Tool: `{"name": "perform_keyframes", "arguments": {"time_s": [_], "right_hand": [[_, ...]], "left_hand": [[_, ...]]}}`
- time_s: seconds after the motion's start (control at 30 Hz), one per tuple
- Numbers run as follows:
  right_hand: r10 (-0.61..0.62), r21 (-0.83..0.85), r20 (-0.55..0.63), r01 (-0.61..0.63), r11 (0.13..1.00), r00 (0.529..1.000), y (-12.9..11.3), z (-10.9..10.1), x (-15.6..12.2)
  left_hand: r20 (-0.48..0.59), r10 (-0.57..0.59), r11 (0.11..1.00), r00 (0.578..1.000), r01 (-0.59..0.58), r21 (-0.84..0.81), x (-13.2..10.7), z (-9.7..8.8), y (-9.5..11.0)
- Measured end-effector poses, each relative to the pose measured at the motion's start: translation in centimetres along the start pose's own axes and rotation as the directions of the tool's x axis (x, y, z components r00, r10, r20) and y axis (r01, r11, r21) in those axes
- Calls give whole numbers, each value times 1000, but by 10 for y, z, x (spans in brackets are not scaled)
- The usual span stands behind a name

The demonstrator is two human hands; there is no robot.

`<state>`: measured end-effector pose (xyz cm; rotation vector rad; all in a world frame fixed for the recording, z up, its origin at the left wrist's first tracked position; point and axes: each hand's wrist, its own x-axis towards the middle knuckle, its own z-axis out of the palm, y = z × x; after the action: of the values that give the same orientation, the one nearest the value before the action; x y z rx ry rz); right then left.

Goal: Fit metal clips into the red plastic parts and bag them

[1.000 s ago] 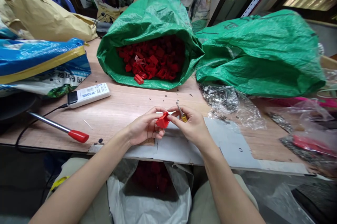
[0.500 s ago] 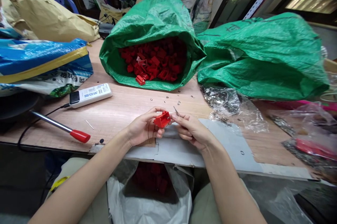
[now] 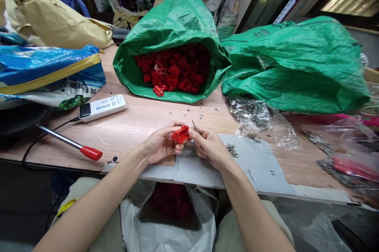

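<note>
Over the front of the table, my left hand (image 3: 161, 143) is closed on a small red plastic housing (image 3: 180, 134), its hollow side facing up. My right hand (image 3: 209, 145) pinches a thin metal tool (image 3: 194, 126), whose end points up and away. The right fingertips touch or nearly touch the right edge of the red housing; any tiny part between them is too small to make out. A small pile of metal parts (image 3: 231, 150) lies on the grey sheet (image 3: 263, 161), to the right of my right hand.
A green sack (image 3: 171, 19) of red housings (image 3: 177, 68) lies open behind my hands. Another green sack (image 3: 299, 58) and a clear bag of metal parts (image 3: 251, 113) lie to the right. Left are a white device (image 3: 103, 107) and a red-tipped lever (image 3: 90, 152). A pale sack (image 3: 136, 220) hangs below.
My right hand has moved slightly left, closer against the red housing, with the thin tool now more upright. The small metal pile and a bent wire on the sheet have come into view.
</note>
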<state>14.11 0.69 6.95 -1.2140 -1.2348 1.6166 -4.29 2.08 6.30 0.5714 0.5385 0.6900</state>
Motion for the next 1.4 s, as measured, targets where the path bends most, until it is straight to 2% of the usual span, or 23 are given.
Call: {"name": "perform_keyframes", "arguments": {"time_s": [0.13, 0.27, 0.33, 0.4, 0.43, 0.5, 0.53, 0.6, 0.67, 0.73, 0.77, 0.83, 0.9, 1.0, 1.23, 1.33, 1.4], "right_hand": [[86, 60, 73, -90, 994, 994, -6, 2, -4], [102, 133, 69, -111, 985, 992, -7, 10, -5], [96, 154, 27, -99, 983, 995, -7, 13, -5], [78, 167, -47, -69, 984, 996, -9, 13, -5], [68, 161, -72, -56, 985, 995, -11, 11, -6], [60, 100, -48, -55, 993, 997, -17, 3, -11], [61, 35, -22, -60, 998, 998, -21, -3, -14], [37, -169, -50, -45, 985, 998, -29, -19, -23], [-86, -455, -218, -24, 890, 972, -35, -37, -33], [-187, -713, -314, -102, 694, 931, -39, -52, -41], [-177, -794, -319, -161, 586, 931, -39, -57, -45], [-80, -878, -302, -245, 411, 950, -37, -61, -49], [-10, -904, -305, -286, 318, 952, -33, -59, -50], [1, -910, -328, -316, 269, 945, -27, -51, -49], [4, -914, -373, -368, 171, 928, -26, -42, -45], [12, -920, -364, -362, 148, 931, -26, -42, -44], [12, -926, -354, -352, 134, 935, -25, -42, -43]], "left_hand": [[58, -42, 997, 997, 38, 61, -1, 0, 0], [73, -40, 994, 997, 32, 106, -3, 1, -2], [66, 9, 989, 998, -19, 149, -3, 2, -4], [76, 136, 957, 988, -150, 247, -2, 3, -7], [86, 230, 914, 969, -246, 323, -1, 4, -9], [109, 414, 770, 904, -411, 488, 0, 6, -14], [111, 472, 697, 875, -448, 560, 1, 7, -16], [81, 515, 599, 853, -426, 678, 2, 7, -19], [45, 503, 510, 863, -338, 791, 3, 7, -20], [41, 503, 363, 864, -254, 896, 3, 5, -21], [57, 507, 283, 860, -228, 932, 3, 4, -21], [115, 512, 156, 851, -224, 962, 4, 2, -22], [169, 523, 104, 836, -259, 960, 5, 0, -23], [179, 532, 123, 828, -284, 951, 7, -2, -23], [71, 522, 348, 850, -288, 892, 8, 1, -22], [43, 522, 388, 852, -282, 878, 8, 1, -24], [25, 530, 381, 848, -264, 886, 7, 0, -25]]}}
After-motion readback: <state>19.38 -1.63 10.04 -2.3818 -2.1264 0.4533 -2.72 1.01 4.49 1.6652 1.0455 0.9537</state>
